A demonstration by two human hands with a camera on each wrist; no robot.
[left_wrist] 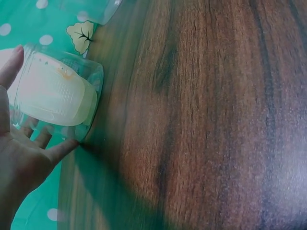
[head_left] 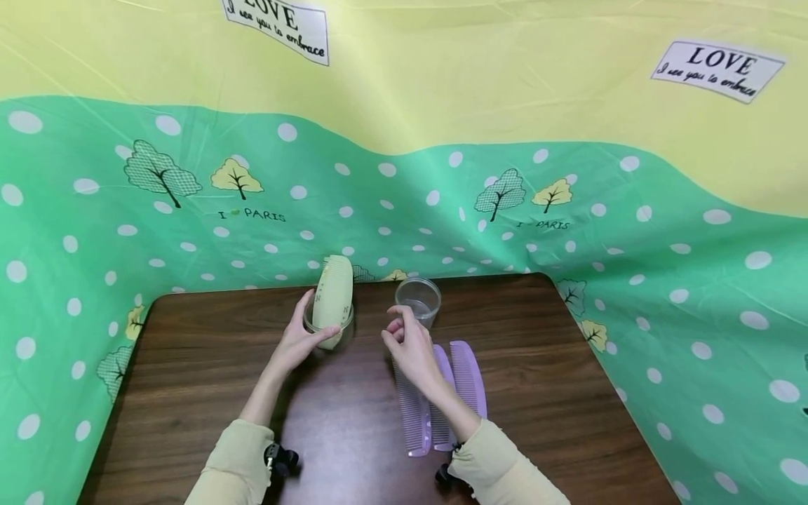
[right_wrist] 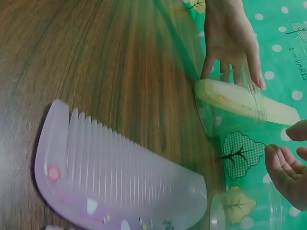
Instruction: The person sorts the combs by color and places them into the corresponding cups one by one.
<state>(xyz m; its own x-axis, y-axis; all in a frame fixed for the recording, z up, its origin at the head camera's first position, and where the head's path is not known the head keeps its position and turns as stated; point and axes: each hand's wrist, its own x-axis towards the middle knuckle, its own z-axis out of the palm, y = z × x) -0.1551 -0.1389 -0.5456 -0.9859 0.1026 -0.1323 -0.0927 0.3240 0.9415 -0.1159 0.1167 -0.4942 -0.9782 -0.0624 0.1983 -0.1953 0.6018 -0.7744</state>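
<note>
- Yellow comb (head_left: pixel 334 289) leans inside a clear jar (head_left: pixel 348 331), its upper end jutting past the rim, right beside the left hand (head_left: pixel 297 345).
- Left hand grips that jar, thumb near the rim.
- Right hand (head_left: pixel 410 351) holds nothing, fingers loosely bent, near the second jar (head_left: pixel 419 298).
- Purple combs (head_left: pixel 468 379) lie on the table (head_left: pixel 536 421) below the right wrist.

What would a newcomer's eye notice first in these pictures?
Probably the green-and-yellow patterned cloth behind the dark wooden table. Next comes at least one pale yellow plastic comb in the clear round jar that the left hand holds. Three curved purple plastic combs, partly hidden by the right arm, also stand out.
</note>
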